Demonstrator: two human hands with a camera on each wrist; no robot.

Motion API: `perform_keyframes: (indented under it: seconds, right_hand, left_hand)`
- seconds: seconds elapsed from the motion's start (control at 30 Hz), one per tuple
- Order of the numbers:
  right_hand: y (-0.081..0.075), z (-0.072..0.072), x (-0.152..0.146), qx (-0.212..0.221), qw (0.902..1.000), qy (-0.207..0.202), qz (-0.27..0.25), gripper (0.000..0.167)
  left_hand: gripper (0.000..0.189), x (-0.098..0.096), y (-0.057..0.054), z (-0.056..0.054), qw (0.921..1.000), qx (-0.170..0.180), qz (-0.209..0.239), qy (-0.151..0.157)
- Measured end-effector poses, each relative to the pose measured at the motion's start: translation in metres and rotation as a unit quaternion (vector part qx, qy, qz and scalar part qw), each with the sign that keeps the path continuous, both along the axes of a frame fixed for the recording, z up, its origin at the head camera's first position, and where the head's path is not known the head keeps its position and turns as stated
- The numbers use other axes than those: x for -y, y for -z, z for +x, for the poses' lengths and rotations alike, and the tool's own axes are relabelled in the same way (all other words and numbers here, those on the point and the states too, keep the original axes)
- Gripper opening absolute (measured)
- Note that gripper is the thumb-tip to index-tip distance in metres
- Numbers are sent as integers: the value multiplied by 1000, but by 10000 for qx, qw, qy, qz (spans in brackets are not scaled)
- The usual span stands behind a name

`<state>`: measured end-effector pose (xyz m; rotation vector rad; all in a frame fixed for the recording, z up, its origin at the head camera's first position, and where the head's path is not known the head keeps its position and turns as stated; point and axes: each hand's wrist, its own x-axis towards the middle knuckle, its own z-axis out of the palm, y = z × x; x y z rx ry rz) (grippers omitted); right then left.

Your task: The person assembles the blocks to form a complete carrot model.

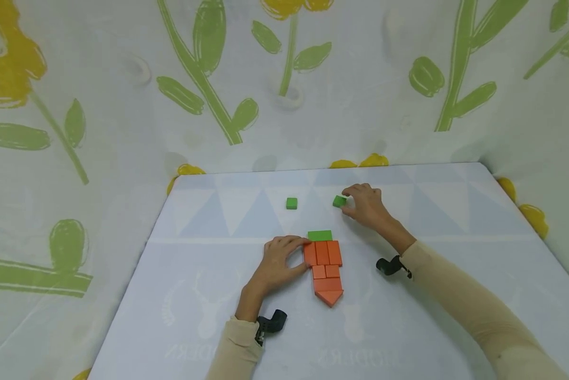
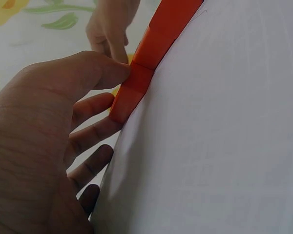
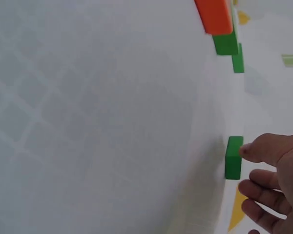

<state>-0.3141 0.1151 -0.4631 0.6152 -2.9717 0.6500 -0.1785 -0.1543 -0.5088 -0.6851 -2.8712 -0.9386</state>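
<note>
In the head view, my left hand point(image 1: 278, 259) pinches the leftmost orange block point(image 1: 310, 254) of a flat figure, thumb at its lower edge and index finger at its upper edge. The figure is laid from several orange blocks point(image 1: 328, 285), with a triangle pointing toward me and a green rectangular block point(image 1: 320, 235) along the far end. Farther back on the right, my right hand point(image 1: 366, 205) has thumb and index finger around a small green block point(image 1: 339, 201). The right wrist view shows the thumb point(image 3: 263, 147) overlapping that block's side.
A second small green block point(image 1: 291, 203) lies on the white patterned table point(image 1: 208, 327), left of the right hand. The table's far edge meets a flower-printed cloth wall point(image 1: 322, 132). A small black camera is strapped to each wrist.
</note>
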Motion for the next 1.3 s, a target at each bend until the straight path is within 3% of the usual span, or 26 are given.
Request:
perform_keyframes:
  seconds: [0.3, 0.63, 0.8, 1.03, 1.3]
  right_hand:
    - [3, -6, 2, 326, 9994, -19, -118, 34]
    - [-4, 22, -3, 176, 9983, -318, -459, 33]
    - [-3, 37, -3, 101, 9978, -499, -435, 33]
    - [1, 44, -2, -136, 9975, -526, -460, 31]
    - [9, 53, 3, -266, 9963, -672, -459, 30]
  left_hand:
    - [50, 0, 0, 0, 10000, 14, -26, -58]
    - [49, 1, 0, -1, 9999, -111, -36, -44]
    - [49, 0, 2, -1, 10000, 2, -47, -64]
    - [50, -1, 1, -1, 9999, 125, -23, -52]
    - [50, 0, 2, -1, 10000, 17, -60, -42]
